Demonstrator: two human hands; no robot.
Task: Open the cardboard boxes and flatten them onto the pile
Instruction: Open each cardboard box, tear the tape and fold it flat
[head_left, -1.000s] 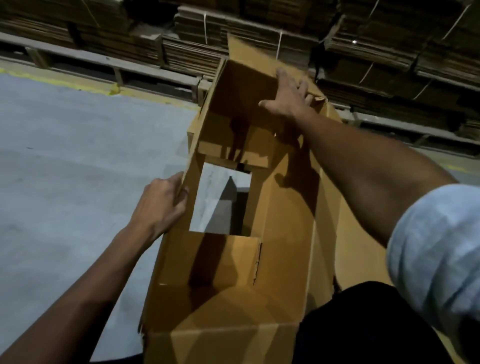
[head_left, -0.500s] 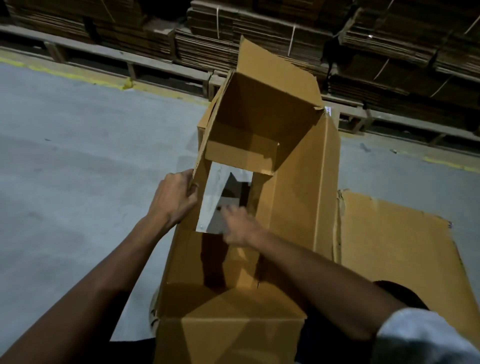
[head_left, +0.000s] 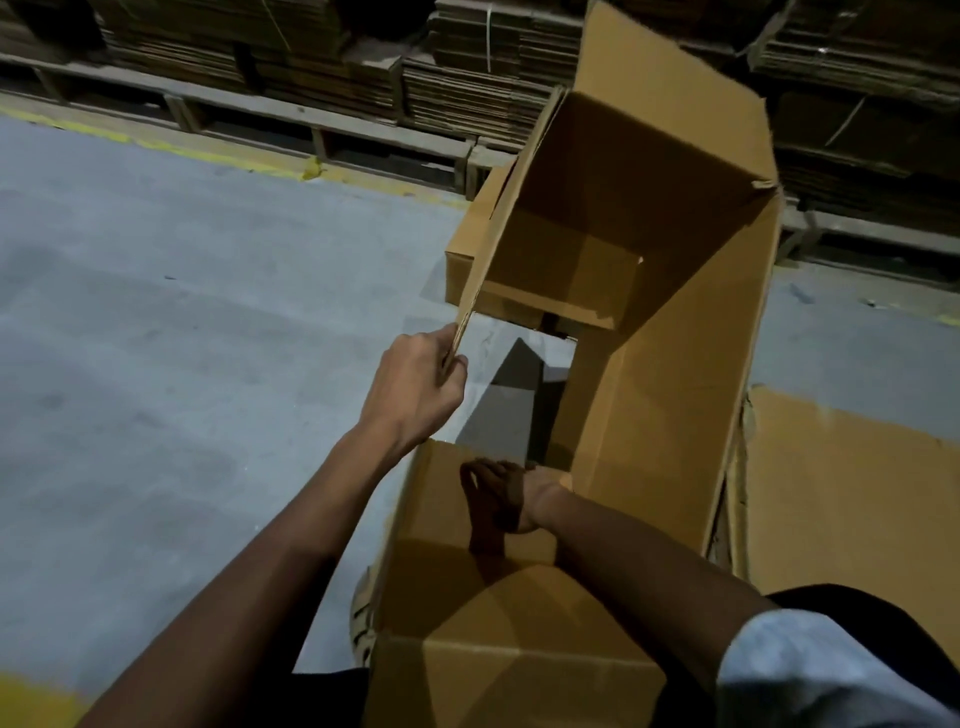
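Observation:
A large brown cardboard box (head_left: 670, 332) stands open in front of me, its far flaps raised and a gap in its bottom showing the grey floor. My left hand (head_left: 418, 387) grips the thin edge of the box's left wall. My right hand (head_left: 501, 499) is deep inside the box, fingers spread and pressing down on the near bottom flap (head_left: 441, 499). To the right of the box, flattened cardboard (head_left: 852, 499) lies on the floor.
Grey concrete floor (head_left: 156, 364) stretches to the left, with a yellow line along its far edge. Stacks of bundled flat cardboard (head_left: 467, 78) on wooden pallets line the back. My dark trouser leg shows at the lower right.
My right hand has moved from the box's far flap down into the box and now presses the near bottom flap. My left hand keeps its grip on the left wall.

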